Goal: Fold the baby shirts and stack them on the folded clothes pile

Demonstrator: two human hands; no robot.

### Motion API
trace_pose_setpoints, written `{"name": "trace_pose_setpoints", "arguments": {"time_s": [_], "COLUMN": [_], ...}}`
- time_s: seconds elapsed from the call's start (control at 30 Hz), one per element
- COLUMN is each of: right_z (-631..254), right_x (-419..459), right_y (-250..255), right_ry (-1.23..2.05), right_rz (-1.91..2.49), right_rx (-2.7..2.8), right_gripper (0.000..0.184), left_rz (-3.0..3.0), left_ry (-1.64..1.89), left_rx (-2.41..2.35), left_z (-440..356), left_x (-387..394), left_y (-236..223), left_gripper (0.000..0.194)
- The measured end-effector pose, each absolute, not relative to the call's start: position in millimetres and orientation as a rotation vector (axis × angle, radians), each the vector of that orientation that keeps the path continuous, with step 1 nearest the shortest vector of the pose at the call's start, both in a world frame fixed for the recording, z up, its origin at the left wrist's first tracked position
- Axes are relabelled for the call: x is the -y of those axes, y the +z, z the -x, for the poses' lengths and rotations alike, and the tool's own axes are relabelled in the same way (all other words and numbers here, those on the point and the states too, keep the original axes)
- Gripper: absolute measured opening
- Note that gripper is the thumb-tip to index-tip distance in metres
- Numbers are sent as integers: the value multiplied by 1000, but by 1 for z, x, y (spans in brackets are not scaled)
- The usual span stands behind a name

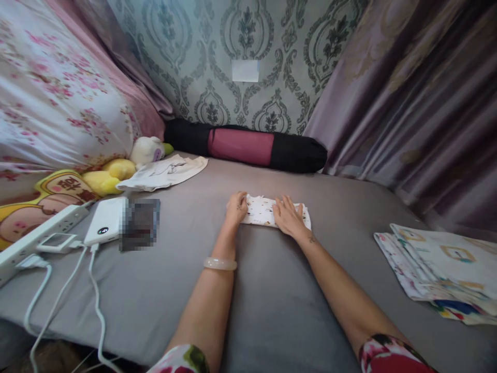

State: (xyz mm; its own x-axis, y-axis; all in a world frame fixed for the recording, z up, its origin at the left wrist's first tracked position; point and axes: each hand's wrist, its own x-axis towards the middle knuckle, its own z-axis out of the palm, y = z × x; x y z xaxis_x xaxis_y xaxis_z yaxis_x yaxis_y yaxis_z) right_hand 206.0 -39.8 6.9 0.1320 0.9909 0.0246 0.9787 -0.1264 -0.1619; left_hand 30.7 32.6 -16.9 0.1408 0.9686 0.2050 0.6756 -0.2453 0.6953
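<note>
A white cloth with small dark and brown prints point(261, 211) lies folded into a narrow strip on the grey bed sheet. At its left end, my left hand point(236, 207) has its fingers curled and closed on the cloth's edge. A pale bangle point(220, 264) circles my left wrist. My right hand point(288, 216) rests flat on the right part of the cloth, fingers spread, covering some of the print. The cloth's right end shows beyond my fingers.
Folded printed cloths point(442, 264) are stacked at right. A white cloth point(166, 173) lies back left beside plush toys point(103, 181). A power strip point(42, 238), white power bank point(105, 223) and cables point(97, 305) occupy the left. A black-and-maroon long bag point(240, 146) lies along the wall.
</note>
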Motion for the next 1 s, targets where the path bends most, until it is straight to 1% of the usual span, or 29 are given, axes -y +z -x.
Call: {"name": "trace_pose_setpoints", "arguments": {"time_s": [0.07,0.17,0.33,0.47,0.57,0.7,0.83,1.0], "right_z": [-191,-172,-165,-168,-162,-138,-118,-115], "right_x": [37,35,33,30,26,18,12,10], "right_y": [10,6,-9,-5,4,10,2,-9], "right_ry": [99,131,131,140,157,101,124,149], "right_rz": [2152,2052,2082,2092,2111,2045,2013,2044], "right_rx": [2052,2135,2120,2155,2190,2198,2201,2197], "right_gripper": [58,58,56,56,55,57,60,60], "left_rz": [-1895,-1791,-1688,-1646,-1617,-1576,-1555,-1595], "left_ry": [977,1043,1071,1083,1120,1160,1182,1211], "left_rx": [-1583,-1629,-1653,-1652,-1654,-1643,-1657,-1667], "left_z": [-27,-21,-19,-22,-22,-21,-18,-17], "left_x": [-35,-37,-36,-36,-36,-38,-40,-45], "left_y": [-15,-14,-14,-15,-16,-16,-15,-21], "left_gripper": [38,41,43,44,43,39,37,35]}}
